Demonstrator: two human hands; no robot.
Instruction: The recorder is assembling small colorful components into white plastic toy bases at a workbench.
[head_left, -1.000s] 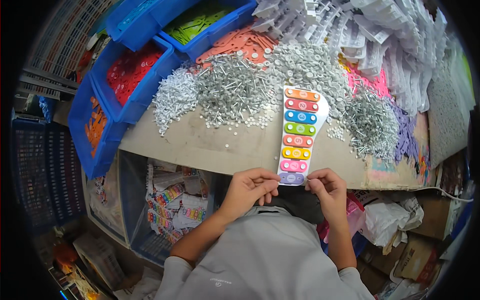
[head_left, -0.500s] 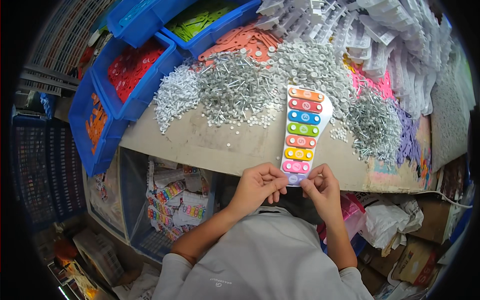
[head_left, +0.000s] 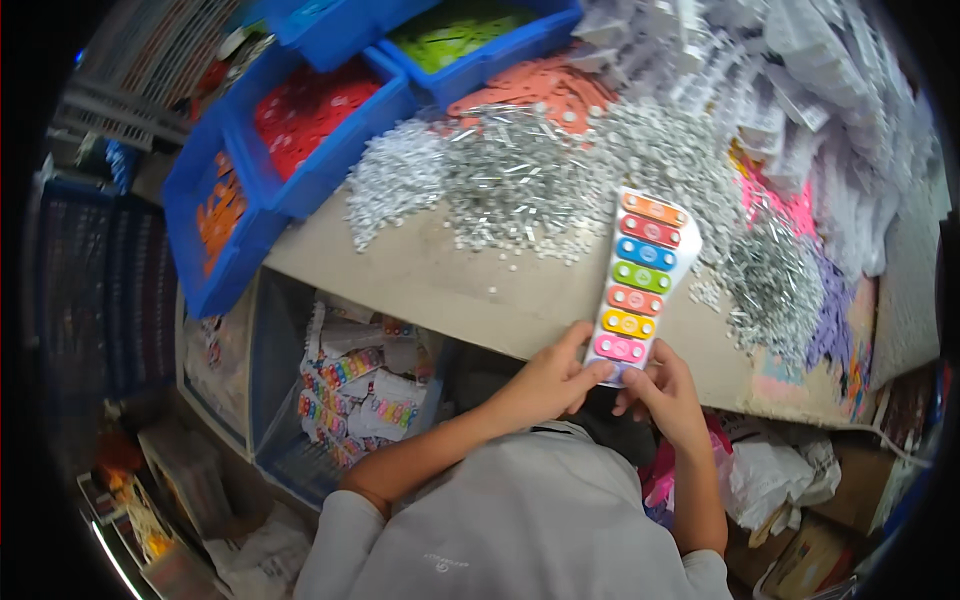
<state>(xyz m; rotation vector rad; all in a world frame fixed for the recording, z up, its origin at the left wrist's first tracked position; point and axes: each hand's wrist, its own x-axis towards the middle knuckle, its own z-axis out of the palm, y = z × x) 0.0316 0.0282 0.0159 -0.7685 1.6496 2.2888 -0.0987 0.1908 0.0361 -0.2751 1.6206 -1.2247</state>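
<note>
A toy xylophone [head_left: 640, 277] with a white tapering base and a column of coloured bars lies at the table's near edge, its narrow end toward me. Round white pegs sit at the ends of most bars. My left hand [head_left: 556, 380] is closed on the lower left edge, thumb by the lilac bar at the narrow end. From the other side my right hand [head_left: 668, 392] pinches that same end, its thumb on the lilac bar. The fingers under the base are hidden, and the thumbs partly cover the lilac bar.
Beyond the xylophone lie heaps of metal pins [head_left: 520, 165], white pegs [head_left: 395, 180] and white round caps [head_left: 665, 150]. Blue bins [head_left: 290, 195] hold coloured bars at left. White plastic bases [head_left: 810, 110] are piled at right. Below the table, a tub [head_left: 300, 440] holds printed packaging.
The view has swung, so the table and heaps appear further right. My left fingers have shifted up along the xylophone's left edge; both hands still hold its narrow end.
</note>
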